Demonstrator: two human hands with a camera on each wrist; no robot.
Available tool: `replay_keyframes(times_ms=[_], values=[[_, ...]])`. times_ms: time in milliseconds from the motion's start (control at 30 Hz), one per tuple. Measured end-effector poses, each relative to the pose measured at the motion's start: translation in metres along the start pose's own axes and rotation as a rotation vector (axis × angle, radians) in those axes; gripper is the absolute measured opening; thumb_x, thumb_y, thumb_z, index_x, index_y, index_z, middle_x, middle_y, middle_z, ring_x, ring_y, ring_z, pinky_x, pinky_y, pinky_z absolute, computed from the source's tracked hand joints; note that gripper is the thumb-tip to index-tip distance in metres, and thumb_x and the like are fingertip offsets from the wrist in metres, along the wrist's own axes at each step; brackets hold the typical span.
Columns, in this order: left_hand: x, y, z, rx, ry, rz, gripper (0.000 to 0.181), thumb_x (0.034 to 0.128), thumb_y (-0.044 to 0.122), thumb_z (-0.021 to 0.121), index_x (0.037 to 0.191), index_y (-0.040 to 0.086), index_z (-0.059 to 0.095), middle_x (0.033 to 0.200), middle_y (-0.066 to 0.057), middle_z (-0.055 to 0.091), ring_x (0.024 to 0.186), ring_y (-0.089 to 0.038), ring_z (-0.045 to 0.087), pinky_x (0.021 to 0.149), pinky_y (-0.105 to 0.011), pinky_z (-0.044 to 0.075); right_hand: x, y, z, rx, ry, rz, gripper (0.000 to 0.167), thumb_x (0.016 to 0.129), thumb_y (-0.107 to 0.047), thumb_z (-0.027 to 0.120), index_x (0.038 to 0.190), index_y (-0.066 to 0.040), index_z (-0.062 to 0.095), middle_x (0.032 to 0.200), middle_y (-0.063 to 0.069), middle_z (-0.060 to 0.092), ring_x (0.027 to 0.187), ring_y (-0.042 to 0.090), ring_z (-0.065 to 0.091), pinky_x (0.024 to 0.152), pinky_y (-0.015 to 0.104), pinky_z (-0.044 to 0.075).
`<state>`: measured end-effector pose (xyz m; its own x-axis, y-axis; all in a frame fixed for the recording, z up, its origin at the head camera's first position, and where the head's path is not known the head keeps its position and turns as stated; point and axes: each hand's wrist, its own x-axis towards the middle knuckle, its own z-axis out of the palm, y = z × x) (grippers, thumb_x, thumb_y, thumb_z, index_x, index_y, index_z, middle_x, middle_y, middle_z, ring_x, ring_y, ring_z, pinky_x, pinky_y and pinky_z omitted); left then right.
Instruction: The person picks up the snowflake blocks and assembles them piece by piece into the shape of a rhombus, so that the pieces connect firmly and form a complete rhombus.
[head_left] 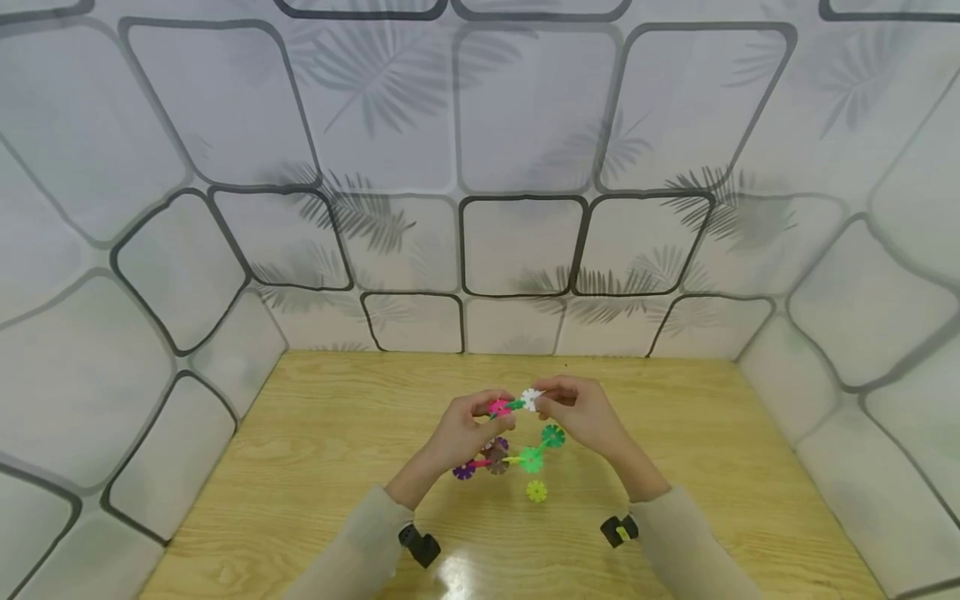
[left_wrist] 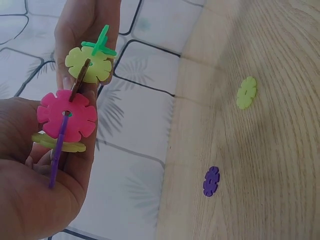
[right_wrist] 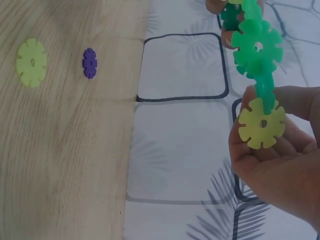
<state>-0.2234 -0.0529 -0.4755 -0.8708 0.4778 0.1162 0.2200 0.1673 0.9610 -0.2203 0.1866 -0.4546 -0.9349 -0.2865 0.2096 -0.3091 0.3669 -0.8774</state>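
Observation:
Both hands hold a chain of slotted, flower-shaped plastic discs above the table. My left hand (head_left: pixel 474 432) grips its left part, near a pink disc (left_wrist: pixel 66 116), with a purple disc (left_wrist: pixel 57 150) on edge against the palm. My right hand (head_left: pixel 583 412) pinches the other part by a white disc (head_left: pixel 529 400) in the head view. In the right wrist view a yellow disc (right_wrist: pixel 261 123) lies against those fingers, joined to green discs (right_wrist: pixel 257 47). A brown disc (head_left: pixel 497 461) and a light green disc (head_left: pixel 531 459) show below the hands. Fingers hide some joints.
A loose yellow-green disc (head_left: pixel 536 492) lies on the wooden table (head_left: pixel 337 483). A loose purple disc (left_wrist: pixel 211 181) lies there too. A patterned light cloth (head_left: pixel 525 250) rises at the back and sides of the table.

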Motion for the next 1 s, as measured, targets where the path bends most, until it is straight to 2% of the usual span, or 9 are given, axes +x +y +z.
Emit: replay_keyframes(times_ms=[100,200,433,633,800,933,1000], values=[[0.000,0.000,0.000,-0.006,0.009,0.003,0.036,0.1044,0.017,0.069,0.138,0.005,0.066,0.107,-0.023,0.078,0.060,-0.009,0.066,0.055,-0.022,0.058,0.000,0.000,0.001,0.001,0.002,0.008,0.025,0.102,-0.008,0.069,0.124,0.003,0.072,0.098,0.023,0.077,0.077,0.010,0.073,0.069,0.025,0.060],[-0.001,0.000,0.000,-0.014,0.023,-0.007,0.035,0.1039,0.018,0.070,0.137,0.006,0.067,0.105,-0.022,0.078,0.060,-0.010,0.066,0.055,-0.022,0.058,0.001,0.000,0.003,-0.001,0.015,0.010,0.024,0.102,-0.008,0.069,0.123,0.003,0.073,0.098,0.022,0.077,0.076,0.009,0.072,0.068,0.024,0.060],[-0.001,0.000,0.002,-0.010,0.040,-0.030,0.036,0.1037,0.017,0.070,0.138,0.007,0.066,0.105,-0.019,0.078,0.064,-0.010,0.068,0.055,-0.023,0.058,0.001,0.000,0.010,0.024,0.054,0.043,0.023,0.101,-0.006,0.069,0.121,0.005,0.072,0.099,0.020,0.078,0.079,0.019,0.074,0.070,0.023,0.061],[-0.001,-0.002,0.002,-0.015,0.025,-0.013,0.035,0.1043,0.016,0.068,0.138,0.006,0.065,0.106,-0.023,0.078,0.062,-0.009,0.068,0.055,-0.024,0.060,-0.001,-0.002,0.009,0.025,0.036,0.020,0.024,0.102,-0.006,0.068,0.122,0.006,0.071,0.101,0.021,0.078,0.082,0.025,0.076,0.072,0.029,0.064],[0.000,-0.003,0.002,-0.025,0.013,0.006,0.036,0.1053,0.014,0.066,0.140,0.006,0.061,0.108,-0.028,0.077,0.060,-0.008,0.065,0.053,-0.021,0.056,-0.001,-0.001,0.007,0.031,0.026,0.026,0.026,0.103,-0.009,0.068,0.125,0.004,0.071,0.102,0.020,0.078,0.081,0.015,0.075,0.075,0.028,0.063],[0.000,-0.003,0.003,-0.027,0.039,0.005,0.036,0.1048,0.015,0.067,0.139,0.006,0.062,0.109,-0.028,0.076,0.057,-0.008,0.057,0.048,-0.019,0.046,0.000,0.001,0.007,0.039,0.026,0.039,0.027,0.103,-0.010,0.068,0.127,0.003,0.070,0.101,0.022,0.078,0.079,0.008,0.073,0.073,0.025,0.062],[0.000,-0.002,0.004,-0.051,0.048,-0.015,0.036,0.1046,0.017,0.067,0.139,0.007,0.062,0.107,-0.027,0.076,0.058,-0.008,0.061,0.048,-0.019,0.049,0.000,0.001,0.008,0.048,0.026,0.048,0.026,0.103,-0.010,0.068,0.126,0.002,0.070,0.101,0.023,0.078,0.078,0.008,0.073,0.072,0.025,0.062]])
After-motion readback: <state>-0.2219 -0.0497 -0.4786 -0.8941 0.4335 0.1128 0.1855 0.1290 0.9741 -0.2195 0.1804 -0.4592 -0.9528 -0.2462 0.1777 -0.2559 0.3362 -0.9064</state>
